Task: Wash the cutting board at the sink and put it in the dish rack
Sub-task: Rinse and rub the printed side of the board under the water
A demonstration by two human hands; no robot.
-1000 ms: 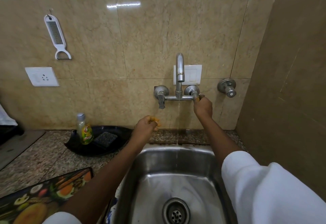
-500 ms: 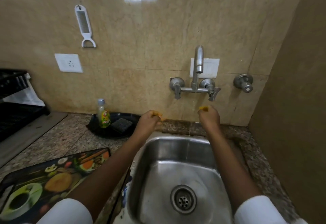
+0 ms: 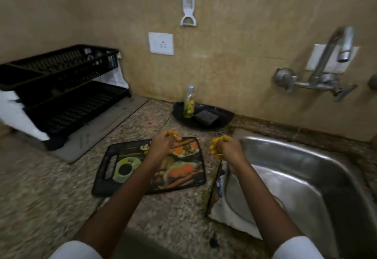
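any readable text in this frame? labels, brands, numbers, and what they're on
None can be read.
Dish soap bottle: coloured label, blurred, no letters legible.
Cutting board: printed food pictures only, no words visible.
White and blue packet by the sink: print too blurred.
Wall socket: no marking.

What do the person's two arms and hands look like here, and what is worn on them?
Both forearms are bare. A white sleeve covers the left arm at the bottom edge, and a white sleeve does likewise on the right. The left hand and right hand wear no gloves; the fingertips carry a yellow-orange stain. No watch or bracelet shows.
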